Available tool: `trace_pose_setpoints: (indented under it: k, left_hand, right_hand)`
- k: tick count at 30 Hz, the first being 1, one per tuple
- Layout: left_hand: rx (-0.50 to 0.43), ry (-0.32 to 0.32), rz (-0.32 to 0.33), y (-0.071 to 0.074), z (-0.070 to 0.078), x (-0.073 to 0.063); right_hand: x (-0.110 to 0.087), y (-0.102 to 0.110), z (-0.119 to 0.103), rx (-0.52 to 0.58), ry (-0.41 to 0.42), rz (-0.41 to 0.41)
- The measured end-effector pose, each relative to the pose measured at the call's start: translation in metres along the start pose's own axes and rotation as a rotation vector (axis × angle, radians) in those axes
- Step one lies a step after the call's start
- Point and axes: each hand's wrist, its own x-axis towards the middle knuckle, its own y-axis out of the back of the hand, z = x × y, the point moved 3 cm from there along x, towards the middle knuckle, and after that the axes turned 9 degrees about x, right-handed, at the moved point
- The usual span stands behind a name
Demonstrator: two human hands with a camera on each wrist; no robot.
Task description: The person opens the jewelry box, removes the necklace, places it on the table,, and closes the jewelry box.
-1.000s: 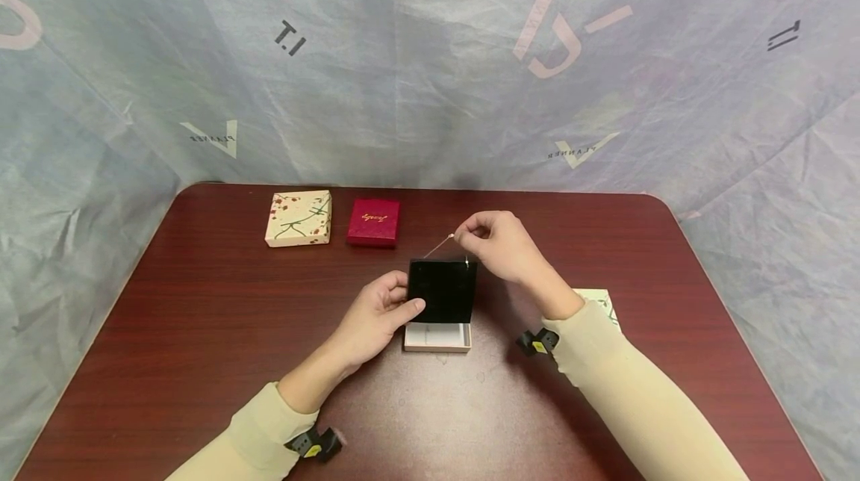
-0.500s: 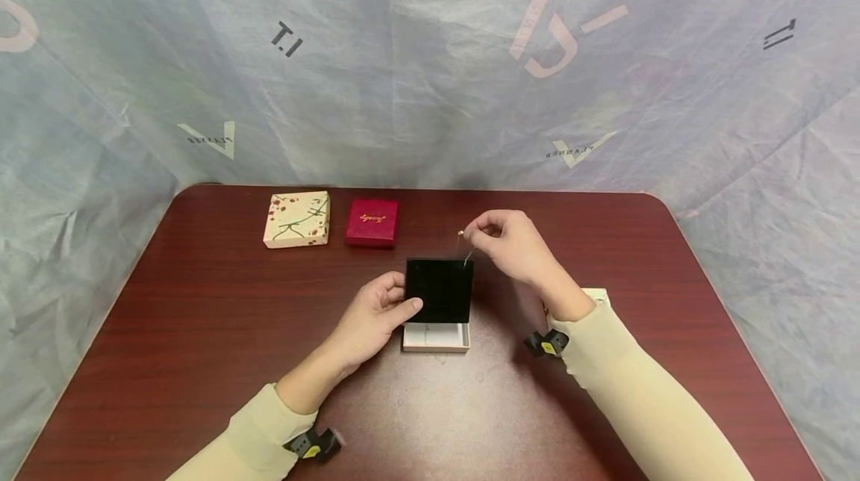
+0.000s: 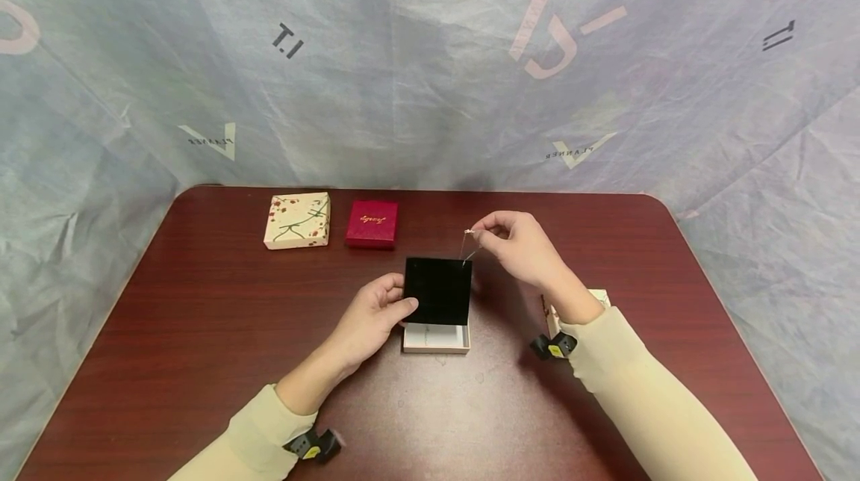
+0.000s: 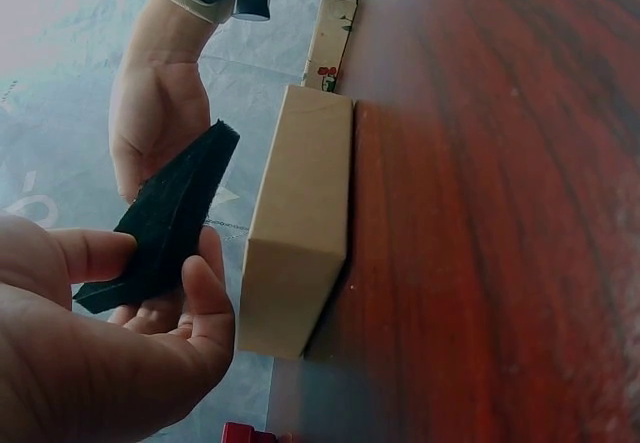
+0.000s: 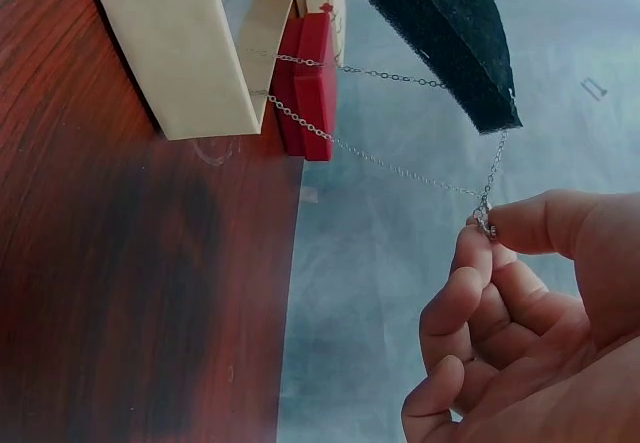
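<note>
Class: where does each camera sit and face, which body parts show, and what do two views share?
Head: on the head, facing forward and down at the table; left hand, right hand and sleeves show.
Left wrist: on that wrist, facing the black pad held there; both hands and the right cuff show.
Right wrist: on that wrist, facing the chain pinched there; only the right hand shows.
Shared: both wrist views show the black pad and the pale box.

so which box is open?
The plain tan box beneath the black pad: its inside shows. The red box and far-left floral box have closed tops; the floral piece at right is partly hidden.
</note>
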Motion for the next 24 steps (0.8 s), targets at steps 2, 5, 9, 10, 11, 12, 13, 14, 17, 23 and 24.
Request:
trace_pose_setpoints:
  k: [2, 5, 9, 10, 11, 12, 13, 14, 17, 23, 24]
  left_hand:
    - [-0.009, -0.010, -0.002, -0.0002, -0.0003, 0.0002]
    - [-0.019, -0.023, -0.006, -0.0007, -0.0009, 0.0003]
    - [-0.029, -0.033, -0.019, -0.0014, -0.0013, 0.0000]
    - [-0.031, -0.033, -0.021, -0.0014, -0.0013, 0.0000]
    - [-0.037, -0.035, -0.023, -0.0014, -0.0013, -0.0002]
    - [-0.040, -0.036, -0.025, -0.0015, -0.0013, -0.0002]
    - [-0.043, -0.037, -0.026, -0.0016, -0.0012, -0.0003]
    - [-0.045, -0.038, -0.027, -0.0017, -0.0012, -0.0003]
    - [-0.047, -0.041, -0.029, -0.0019, -0.0010, -0.0004]
    - [-0.041, -0.043, -0.033, -0.0016, -0.0005, -0.0006]
    - [-0.041, -0.042, -0.032, -0.0017, -0.0007, -0.0006]
  right_hand:
    - [-0.0003, 0.0002, 0.0005, 0.001, 0.001, -0.001]
    - [-0.0007, 0.0003, 0.0017, -0.003, 0.003, -0.004]
    - [-0.0006, -0.0007, 0.0035, 0.001, 0.005, -0.010]
    - [-0.0005, -0.0011, 0.0036, 0.003, 0.006, -0.012]
    - [-0.0002, -0.0017, 0.0037, 0.005, 0.006, -0.014]
    - [-0.0001, -0.0021, 0.0036, 0.007, 0.008, -0.018]
    - [0.0001, -0.0027, 0.0036, 0.009, 0.010, -0.020]
    - [0.0003, -0.0032, 0.0036, 0.008, 0.012, -0.023]
    - [0.0011, -0.0041, 0.0037, 0.005, 0.014, -0.026]
    - [0.0023, -0.0049, 0.0048, -0.001, 0.015, -0.030]
    - [0.0024, -0.0049, 0.0048, -0.002, 0.015, -0.031]
